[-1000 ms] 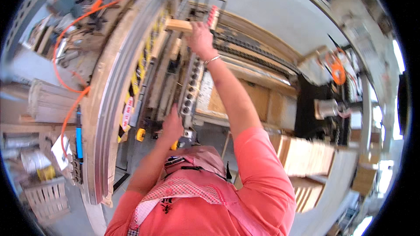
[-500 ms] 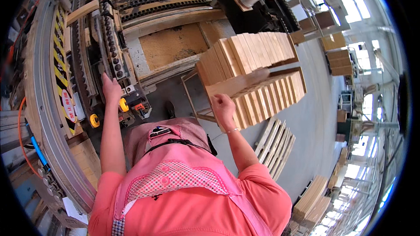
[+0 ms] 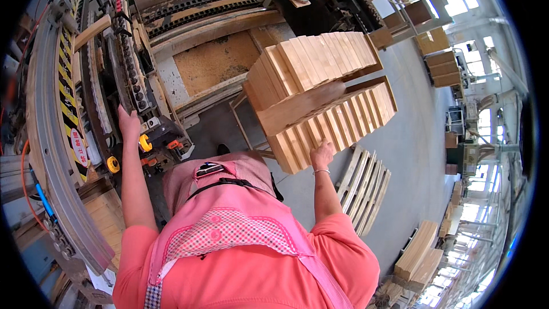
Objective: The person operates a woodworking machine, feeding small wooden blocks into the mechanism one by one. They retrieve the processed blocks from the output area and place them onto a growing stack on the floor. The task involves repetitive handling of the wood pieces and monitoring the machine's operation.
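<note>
We see the grey floor (image 3: 414,143) carrying a slatted wooden pallet (image 3: 364,191) and a thin-legged wooden stand (image 3: 238,119), on which two rows of pale wooden boards (image 3: 320,60) sit packed close together, while at our left a short wooden bar (image 3: 92,31) lies across long dark machine rails (image 3: 93,86).

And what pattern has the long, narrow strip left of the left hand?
The long, narrow strip has black and yellow diagonal stripes, best in head view.

Head-worn fisheye view, from above, looking steeply down
</note>
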`<state>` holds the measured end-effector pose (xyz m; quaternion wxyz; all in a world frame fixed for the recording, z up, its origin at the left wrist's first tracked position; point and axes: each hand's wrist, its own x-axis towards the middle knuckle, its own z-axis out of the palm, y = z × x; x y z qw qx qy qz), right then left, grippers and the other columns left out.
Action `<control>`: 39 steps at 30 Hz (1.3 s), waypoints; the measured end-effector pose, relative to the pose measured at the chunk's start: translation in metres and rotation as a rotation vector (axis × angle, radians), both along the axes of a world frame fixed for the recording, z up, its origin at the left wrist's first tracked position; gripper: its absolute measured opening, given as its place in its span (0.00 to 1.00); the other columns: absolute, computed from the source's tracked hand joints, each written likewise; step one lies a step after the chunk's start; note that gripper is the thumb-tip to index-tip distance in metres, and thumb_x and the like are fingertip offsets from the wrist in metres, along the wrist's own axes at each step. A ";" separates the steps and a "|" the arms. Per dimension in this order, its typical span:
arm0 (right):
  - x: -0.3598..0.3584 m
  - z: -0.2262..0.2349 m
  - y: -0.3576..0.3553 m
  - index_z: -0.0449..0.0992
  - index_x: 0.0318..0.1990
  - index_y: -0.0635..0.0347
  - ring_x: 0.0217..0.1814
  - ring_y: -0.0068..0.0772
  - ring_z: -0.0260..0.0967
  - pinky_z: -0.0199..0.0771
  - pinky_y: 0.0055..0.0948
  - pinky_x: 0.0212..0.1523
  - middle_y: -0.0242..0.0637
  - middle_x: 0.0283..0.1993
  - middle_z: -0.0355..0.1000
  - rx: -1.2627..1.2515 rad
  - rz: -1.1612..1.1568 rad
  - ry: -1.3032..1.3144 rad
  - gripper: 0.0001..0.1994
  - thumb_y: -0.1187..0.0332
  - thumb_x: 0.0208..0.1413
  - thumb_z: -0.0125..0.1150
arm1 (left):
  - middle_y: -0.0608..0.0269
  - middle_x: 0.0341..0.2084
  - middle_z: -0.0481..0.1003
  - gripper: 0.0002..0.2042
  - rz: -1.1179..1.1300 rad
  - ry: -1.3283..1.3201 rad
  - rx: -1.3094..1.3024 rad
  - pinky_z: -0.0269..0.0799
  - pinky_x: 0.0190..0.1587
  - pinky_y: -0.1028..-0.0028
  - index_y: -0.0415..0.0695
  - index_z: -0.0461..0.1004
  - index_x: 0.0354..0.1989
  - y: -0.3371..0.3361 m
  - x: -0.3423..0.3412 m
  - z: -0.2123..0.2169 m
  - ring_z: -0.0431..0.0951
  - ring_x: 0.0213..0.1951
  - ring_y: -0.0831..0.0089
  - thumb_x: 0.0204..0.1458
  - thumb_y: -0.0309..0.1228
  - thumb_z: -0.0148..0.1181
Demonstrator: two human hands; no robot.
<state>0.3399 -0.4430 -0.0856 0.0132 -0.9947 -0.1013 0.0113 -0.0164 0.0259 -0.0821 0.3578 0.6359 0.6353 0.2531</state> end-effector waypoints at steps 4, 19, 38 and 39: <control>0.005 -0.004 -0.002 0.66 0.47 0.59 0.50 0.46 0.63 0.70 0.40 0.47 0.43 0.44 0.64 -0.007 0.029 -0.014 0.23 0.71 0.38 0.61 | 0.48 0.48 0.69 0.24 0.012 -0.012 -0.011 0.61 0.53 0.67 0.39 0.57 0.58 -0.003 0.002 0.007 0.69 0.51 0.56 0.50 0.23 0.49; -0.001 -0.015 -0.007 0.65 0.47 0.57 0.49 0.46 0.64 0.70 0.40 0.44 0.42 0.43 0.64 0.006 0.302 -0.048 0.30 0.64 0.34 0.71 | 0.48 0.59 0.56 0.29 -0.029 0.061 -0.123 0.55 0.59 0.64 0.41 0.48 0.64 -0.003 0.001 0.016 0.58 0.60 0.56 0.54 0.29 0.50; 0.016 -0.014 0.014 0.70 0.36 0.59 0.46 0.43 0.67 0.70 0.37 0.43 0.42 0.41 0.67 -0.213 0.071 -0.128 0.17 0.66 0.36 0.62 | 0.43 0.54 0.64 0.26 -0.020 0.024 -0.054 0.59 0.56 0.63 0.38 0.51 0.61 -0.003 -0.002 0.006 0.64 0.56 0.52 0.53 0.26 0.49; 0.015 -0.015 0.010 0.70 0.36 0.59 0.46 0.43 0.67 0.70 0.37 0.44 0.42 0.41 0.67 -0.227 0.086 -0.138 0.16 0.65 0.35 0.62 | 0.43 0.52 0.65 0.25 -0.015 0.025 -0.031 0.59 0.55 0.62 0.37 0.53 0.60 -0.004 0.001 0.006 0.65 0.55 0.52 0.52 0.26 0.49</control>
